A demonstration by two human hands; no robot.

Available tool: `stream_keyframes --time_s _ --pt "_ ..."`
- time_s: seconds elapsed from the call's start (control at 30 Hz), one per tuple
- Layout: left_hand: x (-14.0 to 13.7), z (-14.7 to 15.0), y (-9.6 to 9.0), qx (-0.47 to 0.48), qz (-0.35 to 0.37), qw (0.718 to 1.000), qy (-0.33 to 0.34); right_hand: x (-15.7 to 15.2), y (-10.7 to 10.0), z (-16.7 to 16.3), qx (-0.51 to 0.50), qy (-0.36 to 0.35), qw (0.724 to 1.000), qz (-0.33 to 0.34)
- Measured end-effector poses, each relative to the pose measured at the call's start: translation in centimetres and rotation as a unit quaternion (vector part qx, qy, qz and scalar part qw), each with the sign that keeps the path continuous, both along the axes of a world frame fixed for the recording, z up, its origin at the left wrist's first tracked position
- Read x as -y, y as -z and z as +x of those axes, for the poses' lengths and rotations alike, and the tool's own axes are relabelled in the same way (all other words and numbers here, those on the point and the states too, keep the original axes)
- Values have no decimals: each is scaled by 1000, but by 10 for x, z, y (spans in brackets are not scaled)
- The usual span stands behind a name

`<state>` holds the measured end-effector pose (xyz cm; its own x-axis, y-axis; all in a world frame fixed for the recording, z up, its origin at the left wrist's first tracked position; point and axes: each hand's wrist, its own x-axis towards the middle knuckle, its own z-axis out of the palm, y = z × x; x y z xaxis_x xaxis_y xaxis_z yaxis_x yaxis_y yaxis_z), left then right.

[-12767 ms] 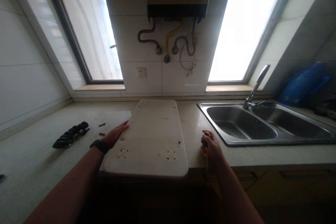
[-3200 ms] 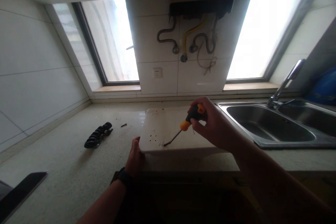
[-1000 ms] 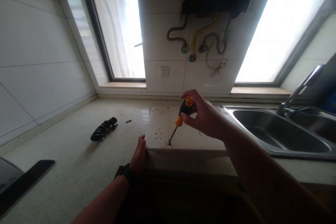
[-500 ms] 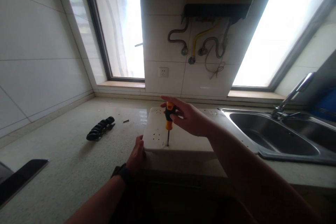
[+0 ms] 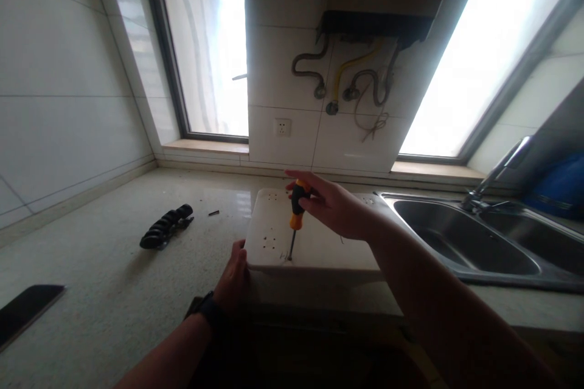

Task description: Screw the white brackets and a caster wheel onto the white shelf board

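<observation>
In the head view, my right hand (image 5: 331, 203) is closed around the black and orange handle of a screwdriver (image 5: 296, 219). Its shaft points down, leaning slightly, and the tip meets the near edge of a white panel (image 5: 319, 249). Small holes dot the panel's surface in clusters, and short dark marks show beside the tip. My left hand (image 5: 232, 273), below a dark wristband, grips the panel's left front corner; its fingertips are partly hidden. Whether a screw sits under the tip is too small to tell.
On the speckled counter (image 5: 191, 279) lie a black ribbed object (image 5: 166, 226), a small dark rod-like piece (image 5: 214, 213) and a flat dark object (image 5: 30, 310). To the right are a steel sink (image 5: 456, 237) and faucet (image 5: 497, 173). Hoses (image 5: 340, 76) hang at the wall.
The screwdriver's handle has tipped a little to the right while its tip stays at the panel's near edge. My left hand keeps its hold. The whole view has shifted slightly.
</observation>
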<state>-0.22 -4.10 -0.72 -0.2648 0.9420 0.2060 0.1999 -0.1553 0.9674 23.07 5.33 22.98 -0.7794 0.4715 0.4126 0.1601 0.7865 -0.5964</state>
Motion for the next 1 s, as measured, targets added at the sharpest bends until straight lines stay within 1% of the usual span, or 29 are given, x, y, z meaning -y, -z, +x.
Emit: stream_keyframes --time_s 0.03,0.13,0.17,0.2,0.23,0.27,0.37,0.4,0.43,0.5,0.6,0.67,0.7,0.73,0.77,0.8,0.87,0.9,0.93,1.0 --pt "0 0 0 5 -2 1000 3 -1 0 -1 2 12 1000 13" --pt "0 0 -1 5 -6 1000 8 -2 0 -4 12 100 988 113" --pt "1 -1 -1 4 -5 1000 7 -2 0 -4 17 126 982 137" --pt "1 -1 -1 4 -6 1000 7 -2 -1 -3 23 137 979 146" --pt "1 -1 -1 6 -5 1000 8 -1 -3 -2 30 133 980 142" --pt "1 -1 -1 8 -5 1000 9 -1 -5 0 38 113 984 131" --pt "2 0 -1 4 1 1000 8 1 -15 7 56 32 994 90" --pt "2 0 -1 2 1 1000 6 1 -19 8 63 26 994 85" --pt "2 1 -1 2 2 1000 4 1 -22 8 71 36 993 93" --pt "2 1 -2 2 2 1000 3 2 -26 7 94 82 983 134" --pt "1 2 -3 -7 -4 1000 -9 5 -26 1 144 162 955 203" --pt "0 2 -3 -10 -7 1000 -16 10 -25 -1 178 205 935 228" --pt "0 2 -3 -11 -5 1000 -16 12 -26 -2 189 218 929 233" --pt "0 2 -3 -13 -1 1000 -12 14 -26 -1 191 219 928 233" --pt "0 1 -2 -16 4 1000 -9 16 -27 0 185 203 934 227" --pt "0 1 -2 -20 7 1000 -7 16 -29 1 174 171 947 211" --pt "1 0 -1 -27 10 1000 -8 15 -31 4 148 76 973 159" --pt "1 -1 -1 -30 9 999 -9 14 -31 5 137 33 981 131" --pt "1 -1 -2 -32 -2 999 -4 12 -31 6 129 5 986 106" --pt "1 -1 -6 -32 -55 997 34 8 -29 5 113 -1 990 80"
